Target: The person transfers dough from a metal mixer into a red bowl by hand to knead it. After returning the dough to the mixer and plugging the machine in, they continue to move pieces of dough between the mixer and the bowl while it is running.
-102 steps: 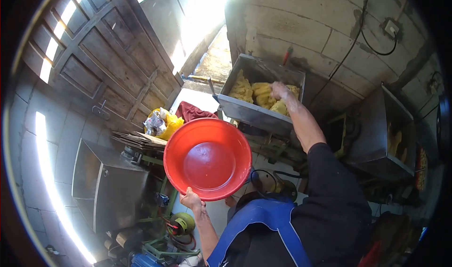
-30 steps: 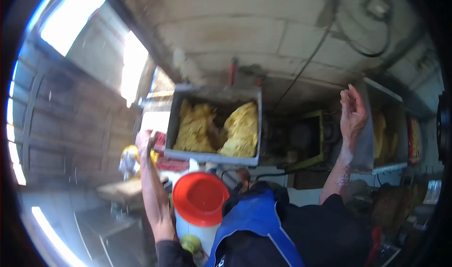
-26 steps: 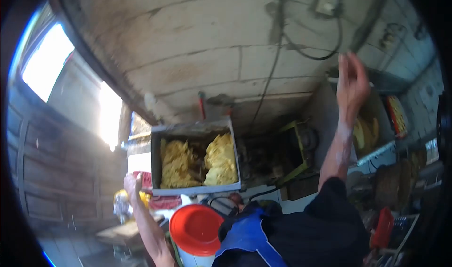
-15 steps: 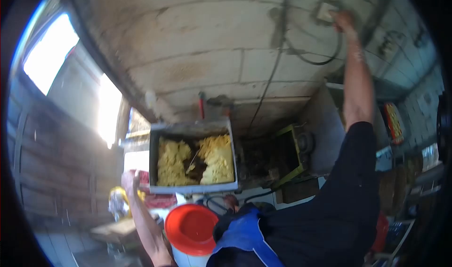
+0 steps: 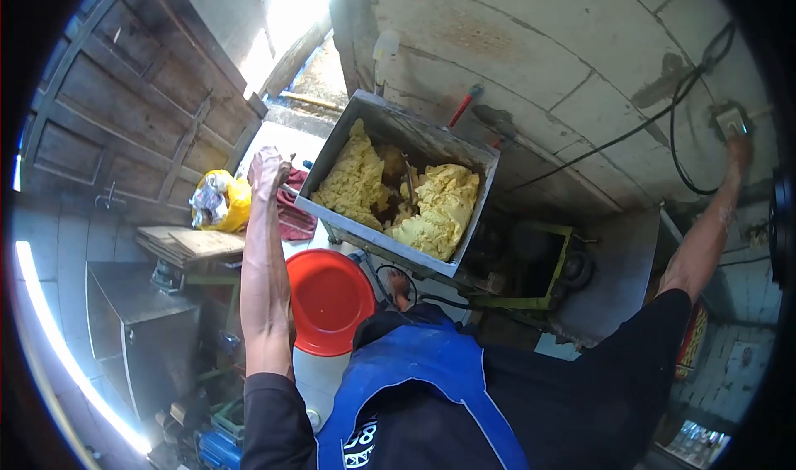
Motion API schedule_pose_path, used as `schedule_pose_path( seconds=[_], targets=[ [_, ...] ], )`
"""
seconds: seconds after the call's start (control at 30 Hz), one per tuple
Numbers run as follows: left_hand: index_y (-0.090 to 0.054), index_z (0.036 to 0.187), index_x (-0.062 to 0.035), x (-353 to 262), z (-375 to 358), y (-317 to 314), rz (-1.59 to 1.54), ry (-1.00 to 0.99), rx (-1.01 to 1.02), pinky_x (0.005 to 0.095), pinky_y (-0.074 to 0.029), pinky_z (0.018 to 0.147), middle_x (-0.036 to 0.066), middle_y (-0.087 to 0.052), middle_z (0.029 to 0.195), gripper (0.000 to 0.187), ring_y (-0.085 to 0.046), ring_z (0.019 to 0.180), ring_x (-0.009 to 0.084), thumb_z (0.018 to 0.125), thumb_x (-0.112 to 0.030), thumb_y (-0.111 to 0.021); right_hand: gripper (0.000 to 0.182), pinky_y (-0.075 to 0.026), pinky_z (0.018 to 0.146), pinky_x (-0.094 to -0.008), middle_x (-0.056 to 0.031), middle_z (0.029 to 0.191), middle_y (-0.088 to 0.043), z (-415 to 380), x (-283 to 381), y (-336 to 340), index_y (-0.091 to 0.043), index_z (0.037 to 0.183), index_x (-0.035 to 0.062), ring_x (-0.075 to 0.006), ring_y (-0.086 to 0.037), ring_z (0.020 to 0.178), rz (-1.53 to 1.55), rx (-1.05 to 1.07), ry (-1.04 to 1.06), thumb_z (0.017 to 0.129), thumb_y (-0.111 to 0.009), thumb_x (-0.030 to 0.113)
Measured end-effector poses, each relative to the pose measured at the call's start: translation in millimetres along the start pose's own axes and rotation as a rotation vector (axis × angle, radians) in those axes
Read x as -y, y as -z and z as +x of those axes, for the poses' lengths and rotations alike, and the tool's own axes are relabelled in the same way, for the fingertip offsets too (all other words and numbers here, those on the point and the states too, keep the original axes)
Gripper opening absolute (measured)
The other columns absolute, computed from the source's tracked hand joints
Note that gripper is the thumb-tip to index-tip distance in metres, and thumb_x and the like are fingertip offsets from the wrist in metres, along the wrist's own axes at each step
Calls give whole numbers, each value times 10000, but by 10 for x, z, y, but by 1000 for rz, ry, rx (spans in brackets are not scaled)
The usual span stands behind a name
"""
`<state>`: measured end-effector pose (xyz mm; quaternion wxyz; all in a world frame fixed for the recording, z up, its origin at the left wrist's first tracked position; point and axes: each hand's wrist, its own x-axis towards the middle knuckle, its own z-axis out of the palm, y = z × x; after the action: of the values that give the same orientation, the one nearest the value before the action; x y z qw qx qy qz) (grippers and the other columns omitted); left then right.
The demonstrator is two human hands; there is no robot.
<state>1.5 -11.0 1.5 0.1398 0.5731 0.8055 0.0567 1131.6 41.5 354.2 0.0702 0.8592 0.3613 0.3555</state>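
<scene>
A deep metal trough point(image 5: 375, 236) stands tilted in view, with lumpy yellow dough point(image 5: 439, 209) heaped on both sides of a thin metal bar inside it. At its left side my left hand point(image 5: 269, 171) is closed around a short metal handle point(image 5: 290, 189). My right arm stretches far out to the wall, where my right hand point(image 5: 738, 150) is at a pale wall switch point(image 5: 731, 122), its fingers curled against the lower part. Some of those fingers are hidden.
A red basin point(image 5: 330, 304) sits on the floor below the trough, near a bare foot point(image 5: 400, 287). Black cables run along the wall and floor. Left are a yellow bag point(image 5: 236, 209), boards point(image 5: 186, 244) and a metal box point(image 5: 137, 329). A green machine frame point(image 5: 560, 263) stands right.
The view has swung right and tilted, so the trough appears higher and slanted. My right hand remains at the switch, and my left remains beside the trough.
</scene>
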Motion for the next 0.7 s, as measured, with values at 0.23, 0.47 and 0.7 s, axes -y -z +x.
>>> schedule_pose_path(
  seconds=[0.23,0.47,0.7],
  targets=[
    [-721,1064,-23,-32,-25,-5,-22,40,-23,471,-554,863,253,-727,1045,479,-704,1007,408,889,-469,-711,525,-520,899,-536,-220,1223,-671,-127,-52,105,-631,1331,147,-468,-637,1088,180,-105,122,1024,-384,494],
    [-722,1085,-38,-30,17,-22,-14,71,16,465,-550,869,232,-733,1055,468,-707,1013,384,875,-456,-732,469,-518,865,-519,-202,1143,-703,-564,-722,-125,-648,1311,139,-437,-661,1022,48,-34,155,1005,-451,436],
    [-756,997,-39,-68,-57,43,-74,13,-15,440,-556,866,208,-750,989,432,-726,969,353,867,-451,-739,308,-551,707,-385,-99,801,-721,-2917,296,-786,-721,1151,83,-247,-689,726,224,117,387,893,-662,241]
  ],
)
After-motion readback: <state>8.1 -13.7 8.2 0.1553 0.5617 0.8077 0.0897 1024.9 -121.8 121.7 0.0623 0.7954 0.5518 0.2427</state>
